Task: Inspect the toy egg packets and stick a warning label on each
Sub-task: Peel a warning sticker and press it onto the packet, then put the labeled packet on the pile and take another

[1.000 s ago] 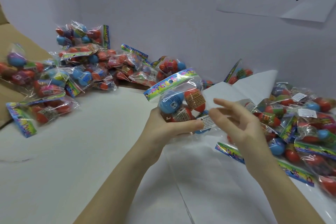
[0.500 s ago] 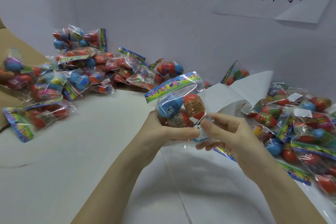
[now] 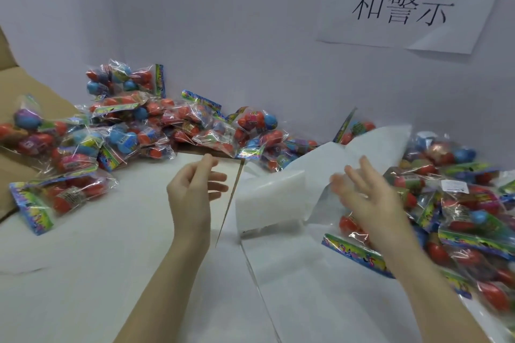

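Both hands are up over the table and hold nothing right now. The left hand is near the middle, with its fingers loosely bent and its thumb close to the first finger, but no packet or sticker shows between them. The right hand is out at about 3 o'clock from it, with its fingers spread wide; it is blurry, so I cannot be sure nothing small is stuck on a fingertip. The toy egg packets sit in two heaps. One heap is at about 10 o'clock from the left hand, going along the wall. The other heap is at about 3 o'clock from the right hand, and one packet there shows a small white warning label, so that looks like the done pile. A white block that may be the stack of labels lies between the two hands, next to folded white paper. This looks like the gap between one packet and the next one. The next move should be to reach the left hand to the 10 o'clock heap and pick one packet, look it over, then peel one label and press it flat on the bag
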Action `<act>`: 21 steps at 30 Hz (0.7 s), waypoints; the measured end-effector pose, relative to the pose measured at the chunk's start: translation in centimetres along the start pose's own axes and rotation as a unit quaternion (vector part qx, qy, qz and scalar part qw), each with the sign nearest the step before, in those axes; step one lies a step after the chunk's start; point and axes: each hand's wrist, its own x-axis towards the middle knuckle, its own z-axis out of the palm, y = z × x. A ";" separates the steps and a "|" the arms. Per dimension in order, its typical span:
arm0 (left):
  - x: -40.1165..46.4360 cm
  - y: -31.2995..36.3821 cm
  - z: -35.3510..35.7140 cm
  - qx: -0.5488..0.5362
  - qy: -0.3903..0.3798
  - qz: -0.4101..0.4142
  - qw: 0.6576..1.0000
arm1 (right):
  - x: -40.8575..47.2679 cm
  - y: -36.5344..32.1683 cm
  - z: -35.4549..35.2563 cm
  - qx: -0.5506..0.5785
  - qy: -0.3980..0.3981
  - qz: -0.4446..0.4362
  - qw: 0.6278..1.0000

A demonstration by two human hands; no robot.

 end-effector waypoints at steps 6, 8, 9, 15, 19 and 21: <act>5.1 -1.4 0.6 0.162 -0.044 -0.088 0.982 | -0.5 2.4 1.3 -0.515 0.101 -0.346 0.778; 7.2 -1.3 1.4 0.120 -0.038 -0.145 0.981 | -0.4 2.4 1.3 -0.514 0.112 -0.357 0.772; 8.2 -1.5 1.8 0.128 -0.033 -0.154 0.979 | -0.4 2.5 1.2 -0.518 0.112 -0.364 0.766; 12.1 -3.1 3.6 0.133 -0.007 -0.213 0.968 | -0.5 2.4 1.3 -0.527 0.118 -0.368 0.757; 13.2 -4.6 4.4 0.167 0.023 -0.200 0.965 | -0.3 2.4 1.3 -0.535 0.101 -0.354 0.760; 13.7 -5.0 4.8 0.166 0.028 -0.194 0.966 | -0.3 2.3 1.3 -0.535 0.099 -0.345 0.765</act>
